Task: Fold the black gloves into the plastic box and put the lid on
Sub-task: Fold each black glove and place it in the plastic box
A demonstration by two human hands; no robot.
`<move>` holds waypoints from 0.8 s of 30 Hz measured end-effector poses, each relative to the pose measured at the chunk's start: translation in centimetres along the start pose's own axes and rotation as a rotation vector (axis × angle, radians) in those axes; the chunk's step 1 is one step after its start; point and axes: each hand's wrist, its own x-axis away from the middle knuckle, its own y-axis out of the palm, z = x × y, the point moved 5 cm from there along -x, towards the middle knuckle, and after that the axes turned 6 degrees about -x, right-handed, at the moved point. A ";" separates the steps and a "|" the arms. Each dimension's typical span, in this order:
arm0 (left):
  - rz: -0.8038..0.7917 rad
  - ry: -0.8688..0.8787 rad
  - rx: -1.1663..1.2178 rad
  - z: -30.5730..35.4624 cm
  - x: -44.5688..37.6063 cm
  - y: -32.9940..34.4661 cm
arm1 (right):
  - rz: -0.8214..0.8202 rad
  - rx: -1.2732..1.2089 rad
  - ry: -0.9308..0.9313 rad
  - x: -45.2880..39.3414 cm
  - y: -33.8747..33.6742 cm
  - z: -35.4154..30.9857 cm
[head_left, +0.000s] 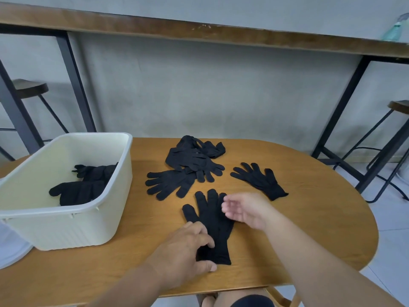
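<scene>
A black glove [212,220] lies flat on the wooden table [309,229], fingers pointing away from me. My left hand [188,247] rests on its cuff end, fingers curled onto the fabric and thumb beside the cuff. My right hand [245,209] hovers just over the glove's finger side, loosely curled and holding nothing. A cream plastic box [66,222] stands at the left with folded black gloves [81,185] inside. A pile of black gloves [190,160] lies behind, one spread glove [170,183] in front of it, and a single glove [260,180] to the right.
A translucent lid [11,249] lies at the table's left edge, partly under the box. Behind the table runs a long wooden counter on black metal legs, with stools at left [28,87] and right [398,107]. My knees show below the front edge.
</scene>
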 end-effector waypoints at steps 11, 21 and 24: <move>0.178 0.048 -0.037 0.8 -0.3 0.5 | 0.180 0.561 -0.064 2.3 -0.5 0.8; 0.165 0.070 -0.083 1.1 0.4 1.5 | 0.287 0.789 -0.151 2.5 0.3 1.6; 0.161 0.063 -0.093 1.0 0.5 1.6 | 0.290 0.797 -0.145 2.8 0.7 1.5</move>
